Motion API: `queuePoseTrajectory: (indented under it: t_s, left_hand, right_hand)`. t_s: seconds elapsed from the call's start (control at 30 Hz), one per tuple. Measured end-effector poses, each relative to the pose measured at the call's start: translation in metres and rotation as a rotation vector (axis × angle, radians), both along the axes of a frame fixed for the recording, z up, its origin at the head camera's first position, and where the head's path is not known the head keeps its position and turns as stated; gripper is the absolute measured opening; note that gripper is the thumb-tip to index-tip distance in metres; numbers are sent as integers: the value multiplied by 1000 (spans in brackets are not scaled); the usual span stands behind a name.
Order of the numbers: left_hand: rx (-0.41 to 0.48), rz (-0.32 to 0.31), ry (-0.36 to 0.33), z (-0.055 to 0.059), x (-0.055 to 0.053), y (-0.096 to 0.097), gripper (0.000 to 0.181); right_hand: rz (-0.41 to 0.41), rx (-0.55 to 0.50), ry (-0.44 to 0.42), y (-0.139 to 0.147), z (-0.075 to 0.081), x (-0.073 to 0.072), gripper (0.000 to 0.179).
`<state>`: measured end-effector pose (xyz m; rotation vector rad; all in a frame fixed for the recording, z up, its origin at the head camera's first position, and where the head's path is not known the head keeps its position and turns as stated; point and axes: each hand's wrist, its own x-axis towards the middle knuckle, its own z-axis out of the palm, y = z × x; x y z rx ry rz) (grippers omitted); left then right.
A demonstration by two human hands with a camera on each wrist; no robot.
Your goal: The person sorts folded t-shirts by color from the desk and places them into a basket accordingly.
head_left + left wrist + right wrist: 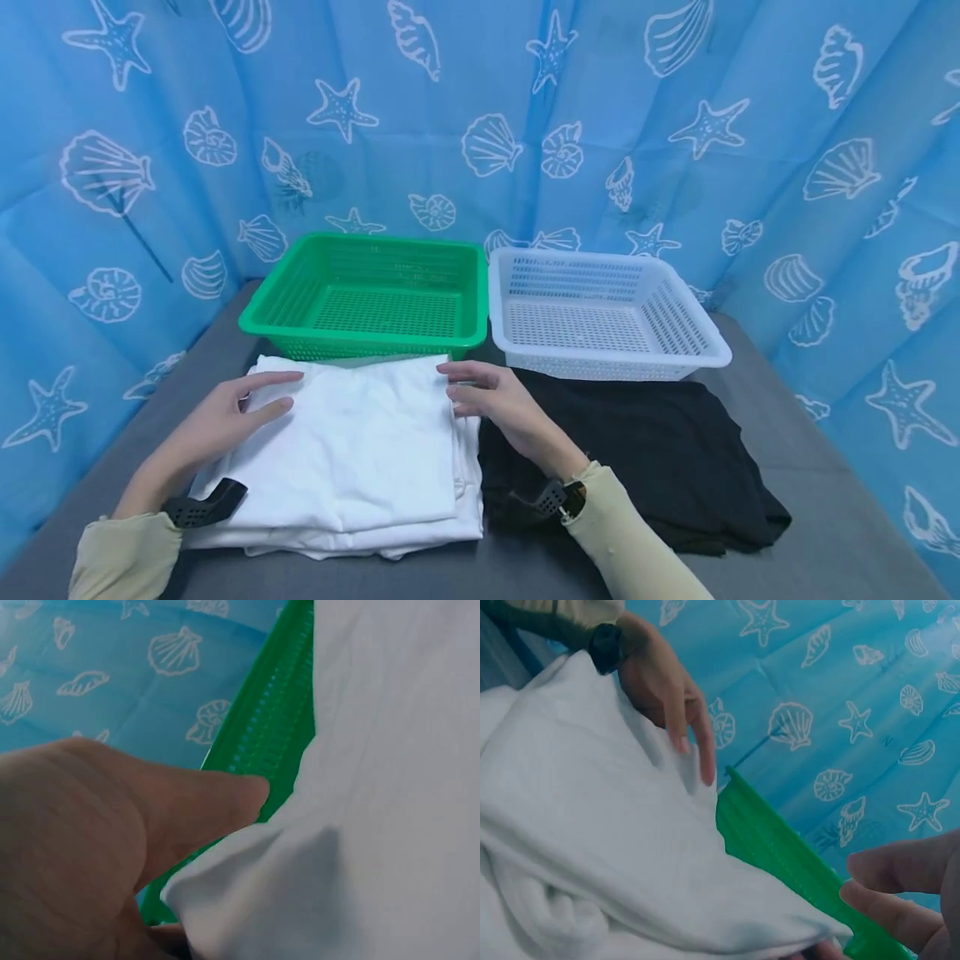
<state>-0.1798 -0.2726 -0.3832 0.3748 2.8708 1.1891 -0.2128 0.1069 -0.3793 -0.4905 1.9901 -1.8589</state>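
A stack of folded white cloth (352, 454) lies in front of the green basket (360, 344). At its far left edge is my left hand (225, 417), index finger and thumb spread apart over the cloth. The left wrist view shows the thumb (217, 802) straight, beside a raised fold of the white cloth (397, 802). My right hand (506, 408) is at the far right corner, fingers extended. In the right wrist view its upper fingertips (866, 866) are clear of the cloth, while another fingertip (826, 951) shows right under the corner.
A folded black cloth (637, 450) lies to the right of the white stack. Behind it stands a white basket (615, 367), right beside the green one. Both baskets are empty. A blue curtain (480, 83) with shell patterns hangs behind the grey table surface (817, 500).
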Motion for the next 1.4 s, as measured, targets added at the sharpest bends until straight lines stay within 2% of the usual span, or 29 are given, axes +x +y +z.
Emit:
queuePoseTrajectory:
  t_s: [0.1, 0.23, 0.3, 0.4, 0.53, 0.7, 0.97, 1.17, 1.4]
  left_hand:
    - [-6, -21, -60, 0, 1, -2, 50]
    - [12, -47, -92, -3, -3, -2, 59]
    - [29, -59, -86, -5, -4, -1, 63]
    - [56, -69, -86, -6, -6, 1, 66]
    - [59, -69, -99, -5, -7, 5, 69]
    - [61, -52, -97, -5, -6, 8, 71]
    - [63, -36, -94, -5, 0, 1, 72]
    - [80, -51, -87, -4, 5, -4, 69]
    - [125, -33, -105, 10, 10, -4, 70]
  right_hand:
    - [5, 29, -26, -2, -2, 1, 43]
    - [22, 86, -62, -5, -4, 4, 47]
    - [48, 95, -84, -8, -6, 6, 53]
    - [84, 129, -47, -11, -10, 7, 66]
    - [77, 174, 40, -12, -14, 7, 76]
    - [74, 158, 51, -12, -18, 7, 78]
    - [75, 134, 57, -19, -18, 9, 77]
    - [64, 131, 55, -21, -14, 13, 76]
    - [60, 84, 107, -12, 1, 14, 79]
